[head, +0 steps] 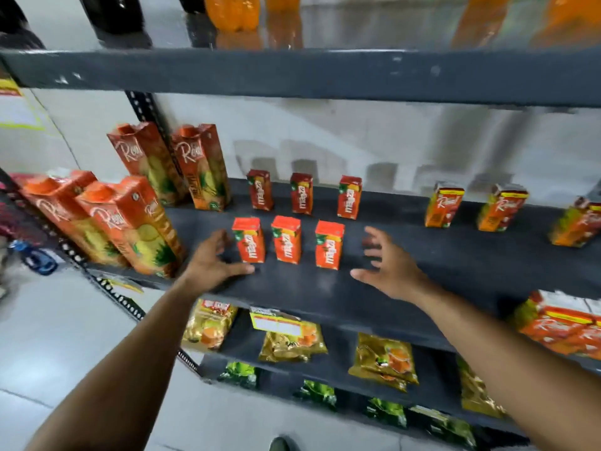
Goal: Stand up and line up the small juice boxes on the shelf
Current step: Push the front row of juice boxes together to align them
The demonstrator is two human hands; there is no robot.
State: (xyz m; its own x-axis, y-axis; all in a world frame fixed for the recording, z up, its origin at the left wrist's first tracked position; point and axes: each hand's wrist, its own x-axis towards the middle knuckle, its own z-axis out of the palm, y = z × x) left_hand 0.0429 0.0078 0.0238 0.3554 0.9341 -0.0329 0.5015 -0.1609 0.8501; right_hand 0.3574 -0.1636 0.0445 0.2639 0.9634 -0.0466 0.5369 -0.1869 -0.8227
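Note:
Several small red juice boxes stand upright on the dark shelf [455, 271] in two rows. The front row holds a left box [248, 239], a middle box [286, 239] and a right box [329, 245]. The back row holds three more: one [260, 189], another [302, 193] and a third [349, 197]. My left hand [213, 257] rests open on the shelf just left of the front row, close to the left box. My right hand [388, 265] hovers open to the right of the front row, apart from the boxes. Both hands hold nothing.
Tall orange juice cartons [136, 222] stand at the shelf's left end. Small orange boxes of another brand [444, 205] stand to the right. Orange bottles [232, 11] sit on the shelf above. Gold packets [385, 359] fill the shelf below.

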